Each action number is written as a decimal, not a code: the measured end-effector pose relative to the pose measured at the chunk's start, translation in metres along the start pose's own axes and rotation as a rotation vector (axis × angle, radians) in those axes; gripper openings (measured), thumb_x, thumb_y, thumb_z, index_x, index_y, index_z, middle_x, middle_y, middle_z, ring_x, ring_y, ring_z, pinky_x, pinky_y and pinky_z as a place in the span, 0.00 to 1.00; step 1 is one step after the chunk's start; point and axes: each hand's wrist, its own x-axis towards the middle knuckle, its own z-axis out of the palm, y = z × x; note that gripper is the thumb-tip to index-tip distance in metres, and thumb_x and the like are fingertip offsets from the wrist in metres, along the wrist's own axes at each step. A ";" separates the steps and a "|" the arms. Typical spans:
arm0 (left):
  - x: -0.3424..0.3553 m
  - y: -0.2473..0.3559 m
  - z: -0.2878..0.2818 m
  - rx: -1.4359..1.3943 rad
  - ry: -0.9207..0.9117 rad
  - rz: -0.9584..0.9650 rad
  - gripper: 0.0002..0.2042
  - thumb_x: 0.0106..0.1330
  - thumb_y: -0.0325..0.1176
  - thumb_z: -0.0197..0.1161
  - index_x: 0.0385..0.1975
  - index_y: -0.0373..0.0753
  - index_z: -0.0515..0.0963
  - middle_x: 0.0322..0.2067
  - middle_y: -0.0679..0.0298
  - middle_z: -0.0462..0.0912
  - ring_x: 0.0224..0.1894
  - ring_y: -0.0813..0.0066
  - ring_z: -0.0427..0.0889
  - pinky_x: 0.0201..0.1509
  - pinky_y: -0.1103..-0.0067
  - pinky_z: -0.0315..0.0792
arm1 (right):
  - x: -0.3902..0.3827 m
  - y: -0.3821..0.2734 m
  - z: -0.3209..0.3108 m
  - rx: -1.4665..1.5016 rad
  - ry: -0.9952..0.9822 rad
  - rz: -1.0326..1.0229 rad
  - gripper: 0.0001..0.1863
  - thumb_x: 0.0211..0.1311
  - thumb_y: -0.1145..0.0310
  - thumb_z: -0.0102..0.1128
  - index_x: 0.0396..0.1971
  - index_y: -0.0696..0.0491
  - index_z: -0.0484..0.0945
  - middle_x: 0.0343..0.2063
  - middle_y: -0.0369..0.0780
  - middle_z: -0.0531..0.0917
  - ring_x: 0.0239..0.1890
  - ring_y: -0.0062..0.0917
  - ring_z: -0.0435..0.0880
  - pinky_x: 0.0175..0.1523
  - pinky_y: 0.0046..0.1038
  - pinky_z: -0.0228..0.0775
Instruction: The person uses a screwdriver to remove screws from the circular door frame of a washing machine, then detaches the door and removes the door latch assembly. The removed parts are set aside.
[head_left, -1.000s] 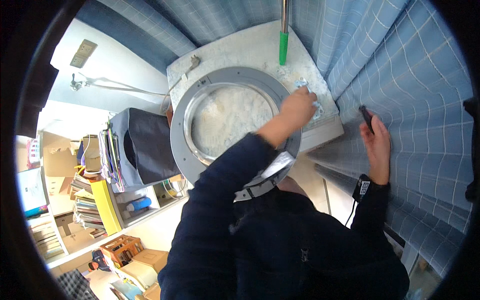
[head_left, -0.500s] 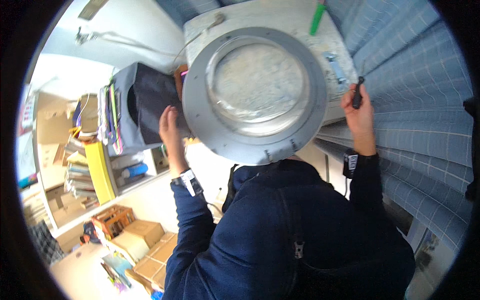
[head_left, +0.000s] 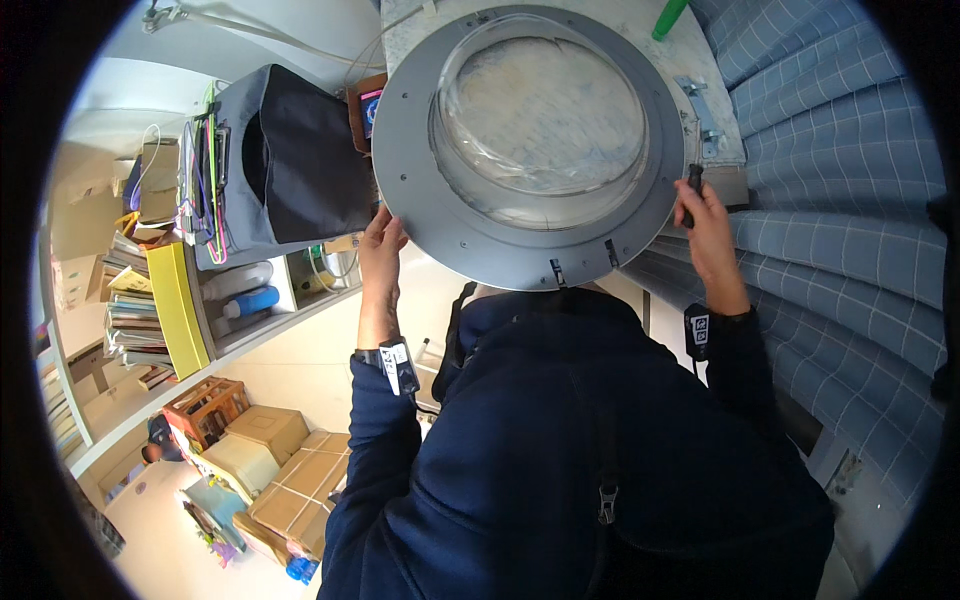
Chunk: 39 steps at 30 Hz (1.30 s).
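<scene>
A large grey round door ring [head_left: 410, 140] with a clear bulging window [head_left: 540, 115] lies on a pale mottled top [head_left: 715, 55]. My left hand [head_left: 382, 255] has its fingers bent on the ring's lower-left edge, gripping it. My right hand [head_left: 705, 230] is closed on a black-handled tool [head_left: 694, 185], held upright beside the ring's right edge; whether it touches the ring, I cannot tell. Small light-blue metal parts [head_left: 708, 138] lie on the top, just right of the ring. Two small dark fittings [head_left: 558, 272] show on the ring's near side.
A dark fabric bin [head_left: 310, 170] with hangers stands at the left, above shelves of papers [head_left: 135, 330] and a blue bottle [head_left: 252, 300]. Cardboard boxes [head_left: 300, 480] sit lower left. A blue checked curtain [head_left: 830, 250] hangs along the right. A green-handled pole [head_left: 668, 18] is at the top.
My left hand has swung from the small parts at the right, across the ring, to its left edge. My right hand, still holding the tool, has come left to the ring's side.
</scene>
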 end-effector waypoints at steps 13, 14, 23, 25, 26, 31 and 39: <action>-0.010 0.014 0.003 0.057 -0.031 0.013 0.26 0.69 0.37 0.57 0.64 0.34 0.63 0.54 0.58 0.76 0.49 0.75 0.77 0.52 0.80 0.69 | -0.044 0.009 0.014 -0.078 -0.084 0.153 0.14 0.69 0.61 0.49 0.38 0.56 0.78 0.41 0.41 0.83 0.35 0.19 0.79 0.38 0.21 0.69; -0.011 0.015 0.004 0.044 -0.030 0.017 0.26 0.69 0.36 0.57 0.64 0.34 0.63 0.55 0.58 0.75 0.49 0.74 0.76 0.51 0.80 0.70 | -0.044 0.009 0.014 -0.083 -0.073 0.137 0.15 0.69 0.60 0.48 0.39 0.56 0.78 0.43 0.41 0.83 0.37 0.21 0.79 0.39 0.22 0.69; -0.004 0.048 0.036 -0.111 -0.011 0.401 0.26 0.74 0.40 0.49 0.65 0.30 0.60 0.63 0.50 0.66 0.66 0.65 0.64 0.69 0.75 0.56 | 0.013 -0.012 0.022 0.255 -0.101 -0.251 0.27 0.73 0.53 0.29 0.49 0.57 0.74 0.62 0.47 0.68 0.63 0.32 0.68 0.65 0.36 0.56; 0.009 0.057 0.045 -0.091 -0.076 0.436 0.28 0.75 0.45 0.43 0.66 0.30 0.57 0.65 0.51 0.61 0.68 0.64 0.59 0.71 0.74 0.51 | 0.032 -0.016 0.025 0.275 -0.161 -0.280 0.35 0.70 0.48 0.22 0.57 0.58 0.70 0.66 0.46 0.63 0.70 0.33 0.56 0.72 0.37 0.37; 0.014 0.060 0.051 -0.124 -0.108 0.440 0.29 0.74 0.47 0.41 0.66 0.31 0.56 0.66 0.51 0.59 0.69 0.64 0.57 0.71 0.73 0.48 | 0.041 -0.017 0.028 0.332 -0.157 -0.278 0.36 0.69 0.47 0.21 0.59 0.58 0.69 0.66 0.45 0.62 0.70 0.33 0.55 0.72 0.37 0.35; 0.047 0.078 0.097 -0.284 -0.286 0.450 0.35 0.73 0.58 0.28 0.69 0.33 0.49 0.70 0.54 0.49 0.73 0.63 0.43 0.75 0.71 0.37 | 0.080 -0.016 0.045 0.342 -0.174 -0.300 0.40 0.65 0.44 0.22 0.65 0.60 0.61 0.69 0.42 0.57 0.73 0.33 0.48 0.73 0.37 0.25; 0.070 0.091 0.119 -0.235 -0.387 0.496 0.37 0.73 0.58 0.24 0.67 0.29 0.52 0.69 0.51 0.51 0.73 0.61 0.47 0.74 0.71 0.39 | 0.096 -0.007 0.067 0.198 -0.118 -0.382 0.39 0.66 0.47 0.23 0.60 0.66 0.65 0.64 0.49 0.65 0.70 0.35 0.56 0.74 0.32 0.37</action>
